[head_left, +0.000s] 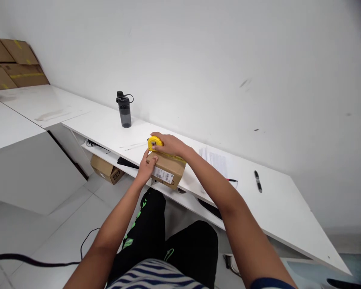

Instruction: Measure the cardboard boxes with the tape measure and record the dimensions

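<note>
A yellow tape measure is gripped in my right hand, at the far left corner of a small cardboard box. My left hand holds the left end of this box, thumb on its top and fingertips close to the tape measure. The box has a white printed label on the side facing me and yellow tape along its top. It rests at the front edge of the white desk. Whether any measuring blade is pulled out is hard to see.
A dark water bottle stands near the wall. To the right lie papers, a red-and-black pen and a black pen. Stacked cartons sit far left. Another carton is beneath the desk; a black cable crosses the floor.
</note>
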